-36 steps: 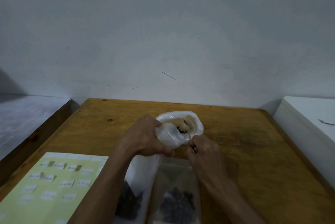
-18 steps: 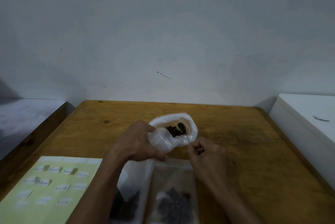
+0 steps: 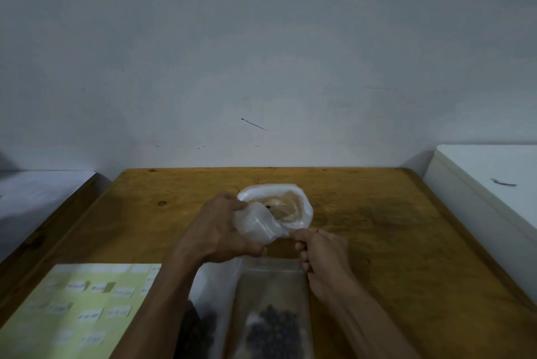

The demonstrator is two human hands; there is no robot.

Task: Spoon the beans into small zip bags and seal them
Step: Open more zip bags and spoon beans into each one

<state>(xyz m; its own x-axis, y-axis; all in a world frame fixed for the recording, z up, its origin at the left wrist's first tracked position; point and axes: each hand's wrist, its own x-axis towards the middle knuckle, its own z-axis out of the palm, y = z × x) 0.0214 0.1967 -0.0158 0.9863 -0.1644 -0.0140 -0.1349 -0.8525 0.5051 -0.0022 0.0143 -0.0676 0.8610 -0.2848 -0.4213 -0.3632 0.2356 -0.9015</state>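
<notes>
Bare grey wall (image 3: 261, 38) fills the upper half of the view, and below it a worn wooden table (image 3: 392, 227) runs toward the camera. Near the table's middle the left hand (image 3: 215, 230) grips the crumpled side of a large white plastic bag (image 3: 302, 213), its fingers curled round the gathered plastic, so the bag's rolled mouth gapes open; only a dark speck shows inside, too small to identify. The right hand (image 3: 325, 254) sits just beside it, fingers curled, pinching the bag's near edge; whether it also holds a spoon cannot be told. Directly below the hands lie two small clear zip bags: one (image 3: 273, 300) in front of the right wrist with a heap of dark beans (image 3: 273, 329) in its lower part, and another (image 3: 215, 286) to its left, partly hidden by the left forearm, also with dark beans. A pale green sheet (image 3: 72, 300) carrying small white labels lies at the table's near left corner. A white cabinet (image 3: 488, 178) stands right of the table.
</notes>
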